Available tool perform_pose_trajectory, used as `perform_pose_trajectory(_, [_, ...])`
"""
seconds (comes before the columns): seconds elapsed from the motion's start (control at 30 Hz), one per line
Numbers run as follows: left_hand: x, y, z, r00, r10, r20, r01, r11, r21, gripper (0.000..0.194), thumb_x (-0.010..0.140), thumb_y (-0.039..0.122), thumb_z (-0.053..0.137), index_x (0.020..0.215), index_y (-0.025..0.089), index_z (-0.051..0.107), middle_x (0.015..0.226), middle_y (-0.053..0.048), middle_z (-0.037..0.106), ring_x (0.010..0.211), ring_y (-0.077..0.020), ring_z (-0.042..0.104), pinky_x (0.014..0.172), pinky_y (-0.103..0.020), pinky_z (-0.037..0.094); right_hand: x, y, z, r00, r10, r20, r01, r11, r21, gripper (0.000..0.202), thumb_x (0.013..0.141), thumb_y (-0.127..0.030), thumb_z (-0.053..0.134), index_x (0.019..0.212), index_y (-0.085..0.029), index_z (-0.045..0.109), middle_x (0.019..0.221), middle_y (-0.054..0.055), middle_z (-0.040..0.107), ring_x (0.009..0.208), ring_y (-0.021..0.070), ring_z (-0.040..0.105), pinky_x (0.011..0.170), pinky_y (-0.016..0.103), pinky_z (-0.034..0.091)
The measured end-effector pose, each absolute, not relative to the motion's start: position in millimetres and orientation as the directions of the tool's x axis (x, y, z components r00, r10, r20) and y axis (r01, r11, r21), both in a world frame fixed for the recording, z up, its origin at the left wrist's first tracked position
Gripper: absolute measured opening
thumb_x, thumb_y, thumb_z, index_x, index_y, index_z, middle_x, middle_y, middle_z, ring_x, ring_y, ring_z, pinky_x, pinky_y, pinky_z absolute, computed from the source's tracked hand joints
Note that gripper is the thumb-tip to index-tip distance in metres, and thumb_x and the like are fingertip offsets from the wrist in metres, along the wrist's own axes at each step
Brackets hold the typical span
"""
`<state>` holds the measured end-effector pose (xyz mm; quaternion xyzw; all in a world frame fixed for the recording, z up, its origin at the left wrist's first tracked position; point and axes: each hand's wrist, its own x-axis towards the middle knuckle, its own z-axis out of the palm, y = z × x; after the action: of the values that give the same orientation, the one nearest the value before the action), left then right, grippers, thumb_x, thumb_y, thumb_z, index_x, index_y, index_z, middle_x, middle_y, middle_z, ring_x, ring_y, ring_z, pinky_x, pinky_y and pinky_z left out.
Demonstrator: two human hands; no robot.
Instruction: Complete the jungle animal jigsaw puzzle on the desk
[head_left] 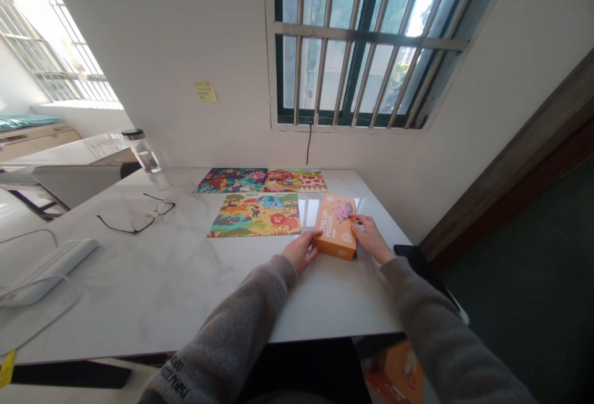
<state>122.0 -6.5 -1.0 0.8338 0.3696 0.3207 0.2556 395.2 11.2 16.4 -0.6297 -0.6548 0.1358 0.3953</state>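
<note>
An orange puzzle box [335, 228] with white lettering and a pink picture lies on the white marble-patterned table. At its left side, my left hand [302, 250] is closed on the near corner. My right hand [371, 238] grips the right edge, fingertips over the top face. Left of the box lies a yellow jungle picture [256, 214] with animals. Behind that, a dark floral picture [231, 180] and a farm picture [296, 180] sit side by side near the wall.
Eyeglasses [137, 223] and a white power strip [49, 271] with cables lie on the left of the table [139, 292]. A clear bottle [145, 155] stands at the back left. A black device [424, 268] is at the right edge; an orange box [403, 370] is below.
</note>
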Motion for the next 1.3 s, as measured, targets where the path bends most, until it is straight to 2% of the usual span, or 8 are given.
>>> perform_pose_trajectory(0.3, [127, -6, 1, 0.508, 0.803, 0.311, 0.481, -0.564, 0.671, 0.048, 0.090, 0.031, 0.060, 0.135, 0.020, 0.048, 0.125, -0.015, 0.063, 0.111, -0.0296, 0.064, 0.098, -0.046, 0.051, 392, 27, 17, 0.196, 0.942, 0.271, 0.628, 0.092, -0.773, 0.048, 0.086, -0.042, 0.052, 0.128, -0.022, 0.062, 0.128, 0.013, 0.058, 0.121, 0.0268, 0.056, 0.101, 0.040, 0.046])
perform_pose_trajectory(0.5, [128, -5, 0, 0.494, 0.814, 0.306, 0.514, -0.557, 0.652, 0.046, 0.090, 0.037, 0.062, 0.131, 0.023, 0.048, 0.116, -0.009, 0.065, 0.098, -0.0246, 0.067, 0.090, -0.040, 0.054, 398, 49, 12, 0.258, 0.942, 0.212, 0.488, 0.062, -0.871, 0.048, 0.083, -0.045, 0.057, 0.126, -0.025, 0.061, 0.124, 0.010, 0.064, 0.110, 0.0266, 0.062, 0.091, 0.040, 0.052])
perform_pose_trajectory(0.7, [128, -4, -2, 0.504, 0.799, 0.327, 0.495, -0.578, 0.649, 0.048, 0.088, 0.034, 0.064, 0.130, 0.021, 0.048, 0.119, -0.011, 0.063, 0.102, -0.0267, 0.066, 0.092, -0.044, 0.054, 406, 70, 9, 0.245, 0.939, 0.242, 0.477, 0.100, -0.873, 0.055, 0.077, -0.049, 0.064, 0.127, -0.026, 0.060, 0.131, 0.010, 0.062, 0.124, 0.0285, 0.054, 0.109, 0.045, 0.041])
perform_pose_trajectory(0.77, [127, -3, -4, 0.509, 0.794, 0.333, 0.492, -0.585, 0.644, 0.048, 0.087, 0.032, 0.064, 0.131, 0.021, 0.048, 0.120, -0.011, 0.062, 0.103, -0.0266, 0.066, 0.093, -0.044, 0.054, 408, 79, 10, 0.213, 0.952, 0.221, 0.438, 0.110, -0.892, 0.057, 0.075, -0.051, 0.065, 0.125, -0.025, 0.058, 0.131, 0.010, 0.061, 0.122, 0.0280, 0.056, 0.109, 0.046, 0.041])
perform_pose_trajectory(0.83, [126, -4, -5, 0.514, 0.785, 0.347, 0.494, -0.601, 0.628, 0.048, 0.087, 0.031, 0.063, 0.132, 0.021, 0.047, 0.122, -0.012, 0.061, 0.104, -0.0268, 0.065, 0.094, -0.044, 0.054, 409, 84, 12, 0.182, 0.964, 0.193, 0.382, 0.111, -0.917, 0.059, 0.074, -0.052, 0.065, 0.125, -0.024, 0.055, 0.124, 0.010, 0.063, 0.112, 0.0263, 0.061, 0.103, 0.045, 0.046])
perform_pose_trajectory(0.97, [123, -11, 0, 0.523, 0.728, 0.442, 0.541, -0.685, 0.489, 0.052, 0.083, 0.033, 0.068, 0.129, 0.020, 0.049, 0.136, -0.017, 0.051, 0.118, -0.0311, 0.059, 0.101, -0.049, 0.050, 412, 78, 13, 0.174, 0.969, 0.177, 0.335, 0.110, -0.936, 0.057, 0.072, -0.054, 0.066, 0.120, -0.025, 0.054, 0.105, 0.007, 0.065, 0.096, 0.0234, 0.064, 0.089, 0.040, 0.053])
perform_pose_trajectory(1.1, [123, -30, 9, 0.538, 0.676, 0.504, 0.616, -0.723, 0.313, 0.066, 0.072, 0.046, 0.079, 0.126, 0.020, 0.051, 0.139, -0.019, 0.049, 0.126, -0.0386, 0.050, 0.105, -0.057, 0.044, 415, 53, 9, 0.206, 0.955, 0.212, 0.302, 0.144, -0.942, 0.051, 0.072, -0.054, 0.066, 0.113, -0.026, 0.053, 0.094, 0.003, 0.063, 0.087, 0.0221, 0.063, 0.082, 0.039, 0.053])
perform_pose_trajectory(1.3, [125, -71, 10, 0.514, 0.658, 0.550, 0.655, -0.715, 0.244, 0.085, 0.063, 0.067, 0.078, 0.127, 0.019, 0.049, 0.140, -0.022, 0.049, 0.134, -0.0424, 0.043, 0.103, -0.057, 0.041, 404, 14, 0, 0.188, 0.921, 0.340, 0.455, 0.225, -0.862, 0.044, 0.079, -0.054, 0.062, 0.111, -0.024, 0.056, 0.091, 0.003, 0.064, 0.085, 0.0227, 0.061, 0.081, 0.039, 0.052])
